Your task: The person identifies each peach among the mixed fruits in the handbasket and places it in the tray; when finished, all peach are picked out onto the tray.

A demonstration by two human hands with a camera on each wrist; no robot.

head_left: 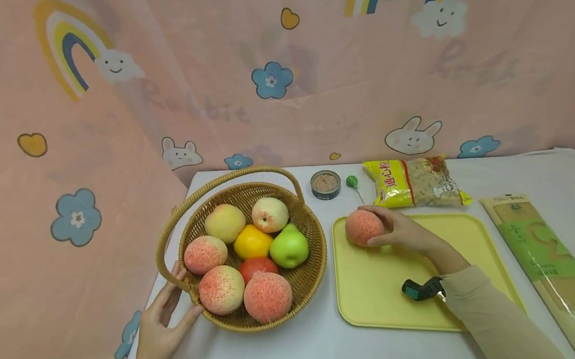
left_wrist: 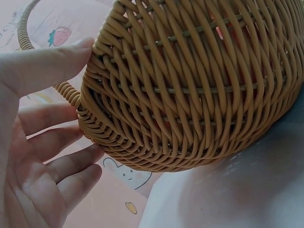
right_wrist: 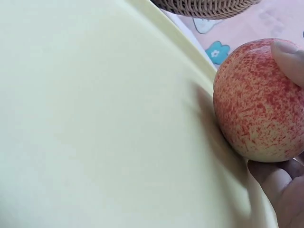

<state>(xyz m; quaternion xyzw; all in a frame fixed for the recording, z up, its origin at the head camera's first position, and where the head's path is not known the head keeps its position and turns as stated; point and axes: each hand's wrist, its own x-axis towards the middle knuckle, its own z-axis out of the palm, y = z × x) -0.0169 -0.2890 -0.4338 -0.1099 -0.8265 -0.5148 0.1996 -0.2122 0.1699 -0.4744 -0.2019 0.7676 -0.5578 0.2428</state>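
Right of the wicker basket [head_left: 312, 273], in the head view, the right hand [head_left: 395, 231] grips a peach [head_left: 364, 228] over the yellow tray [head_left: 382, 290], its thumb and fingers grasping the fruit's sides. At the basket's left, the left hand [head_left: 157, 328] takes the outer wall by the foot of the handle [head_left: 162, 248], probably to steady it; the sloping sides likely keep the 8 fruits [head_left: 253, 242] inside from rolling.

In the left wrist view, thumb and fingers lie either side of that foot, a light hold (enough, I'd judge, against tipping).

In the right wrist view, the peach's roundness seems to set the wide grasp, with the basket beyond the tray's edge; whether fruit and tray touch, I cannot tell.
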